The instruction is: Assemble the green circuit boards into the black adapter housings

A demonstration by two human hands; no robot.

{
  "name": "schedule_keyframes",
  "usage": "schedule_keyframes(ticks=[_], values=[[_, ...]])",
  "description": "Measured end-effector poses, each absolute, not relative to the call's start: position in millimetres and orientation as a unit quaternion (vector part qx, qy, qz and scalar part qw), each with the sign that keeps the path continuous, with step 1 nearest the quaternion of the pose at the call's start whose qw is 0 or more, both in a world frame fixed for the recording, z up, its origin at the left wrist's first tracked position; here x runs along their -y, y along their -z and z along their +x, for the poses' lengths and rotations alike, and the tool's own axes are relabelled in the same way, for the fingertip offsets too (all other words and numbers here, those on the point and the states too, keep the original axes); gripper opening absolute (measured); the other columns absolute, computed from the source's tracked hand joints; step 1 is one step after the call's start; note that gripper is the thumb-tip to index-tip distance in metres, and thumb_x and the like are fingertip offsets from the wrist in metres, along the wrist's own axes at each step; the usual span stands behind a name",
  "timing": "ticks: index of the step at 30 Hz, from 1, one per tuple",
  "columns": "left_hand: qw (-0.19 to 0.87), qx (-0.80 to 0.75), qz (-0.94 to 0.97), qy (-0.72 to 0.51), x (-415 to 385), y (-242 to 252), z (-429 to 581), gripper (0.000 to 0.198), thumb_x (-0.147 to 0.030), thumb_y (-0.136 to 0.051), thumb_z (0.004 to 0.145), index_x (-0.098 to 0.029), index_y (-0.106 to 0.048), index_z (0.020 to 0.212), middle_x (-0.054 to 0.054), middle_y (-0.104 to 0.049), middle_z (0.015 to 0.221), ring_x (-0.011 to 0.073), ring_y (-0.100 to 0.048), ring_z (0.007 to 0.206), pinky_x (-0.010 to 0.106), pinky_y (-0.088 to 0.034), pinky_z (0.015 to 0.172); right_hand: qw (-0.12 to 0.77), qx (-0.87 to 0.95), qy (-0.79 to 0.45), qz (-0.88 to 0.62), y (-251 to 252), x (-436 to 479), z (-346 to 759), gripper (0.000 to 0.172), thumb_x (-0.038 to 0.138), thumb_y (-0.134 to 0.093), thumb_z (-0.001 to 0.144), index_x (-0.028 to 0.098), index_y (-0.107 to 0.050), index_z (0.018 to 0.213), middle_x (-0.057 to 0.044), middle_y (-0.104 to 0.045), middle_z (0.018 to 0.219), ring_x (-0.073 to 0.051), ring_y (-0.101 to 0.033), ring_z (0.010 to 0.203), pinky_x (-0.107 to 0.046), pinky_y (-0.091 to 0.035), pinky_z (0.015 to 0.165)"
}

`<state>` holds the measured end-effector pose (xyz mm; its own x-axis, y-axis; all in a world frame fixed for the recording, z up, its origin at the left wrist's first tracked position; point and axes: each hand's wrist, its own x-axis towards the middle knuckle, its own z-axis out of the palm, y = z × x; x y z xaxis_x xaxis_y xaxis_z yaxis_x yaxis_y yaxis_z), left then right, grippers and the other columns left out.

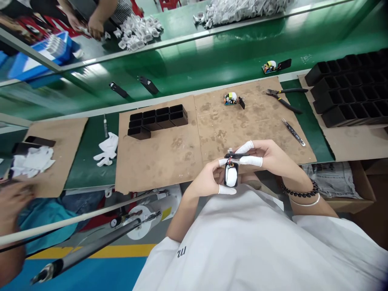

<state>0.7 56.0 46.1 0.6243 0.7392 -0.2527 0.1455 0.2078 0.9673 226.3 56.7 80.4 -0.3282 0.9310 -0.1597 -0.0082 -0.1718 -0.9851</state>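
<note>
My left hand (207,180), with white finger cots on its fingertips, grips a small black plastic case (227,182) from its side. A rounded white block (231,177) shows in the case's open mouth. Between the thumb and fingers of my right hand (268,157), which also wears white finger cots, is a flat black cover (236,155) with a small metal piece on its far side. The cover lies just beyond the case, and thin red wires run between the two. The inside of the case under the white block is hidden.
Black cases (163,118) stand grouped on the cardboard (169,157). A circuit board (230,98), cutting pliers (285,97) and tweezers (293,132) lie ahead and right. More black cases (348,89) fill the right side. White gloves (106,148) lie left; a co-worker's hand (16,198) is beyond.
</note>
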Motion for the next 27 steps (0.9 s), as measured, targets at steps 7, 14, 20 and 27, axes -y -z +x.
schedule_keyframes(ticks=[7, 14, 20, 27], values=[[0.506, -0.489, 0.652, -0.282, -52.3, -33.6, 22.4, 0.054, -0.011, -0.078, 0.064, -0.02, -0.071, 0.117, 0.002, -0.061, 0.099, 0.0099, -0.051, 0.064, 0.024, -0.046, 0.059, 0.396, 0.493, -0.614, -0.473, -71.9, -61.9, 228.2, 0.032, 0.044, -0.089, 0.071, 0.018, -0.08, 0.088, -0.007, -0.083, 0.094, -0.023, -0.078, 0.09, -0.038, -0.061, 0.089], [0.499, -0.473, 0.679, -0.257, -59.3, -34.6, 23.1, 0.045, -0.01, -0.077, 0.066, -0.021, -0.07, 0.11, 0.002, -0.06, 0.102, 0.0124, -0.056, 0.076, 0.022, -0.045, 0.063, 0.411, 0.523, -0.573, -0.479, -72.4, -63.8, 232.7, 0.026, 0.041, -0.09, 0.068, 0.02, -0.081, 0.08, -0.006, -0.083, 0.089, -0.026, -0.079, 0.088, -0.039, -0.064, 0.087], [0.496, -0.504, 0.643, -0.292, -64.9, -22.1, 26.3, 0.052, -0.014, -0.084, 0.064, -0.021, -0.07, 0.113, -0.001, -0.059, 0.093, 0.0078, -0.049, 0.063, 0.021, -0.041, 0.057, 0.505, 0.578, -0.311, -0.561, -53.6, -41.5, 212.1, 0.012, 0.024, -0.08, 0.082, 0.026, -0.084, 0.093, -0.004, -0.083, 0.103, -0.025, -0.079, 0.097, -0.039, -0.063, 0.091], [0.387, -0.553, 0.642, -0.365, -68.0, 3.6, 46.1, 0.059, -0.003, -0.077, 0.066, -0.02, -0.069, 0.122, 0.0, -0.063, 0.1, 0.0046, -0.047, 0.056, 0.021, -0.047, 0.056, 0.491, 0.634, -0.053, -0.594, -18.7, -37.5, 179.7, 0.011, 0.021, -0.072, 0.091, 0.022, -0.078, 0.082, -0.005, -0.074, 0.083, -0.02, -0.068, 0.076, -0.033, -0.057, 0.066]])
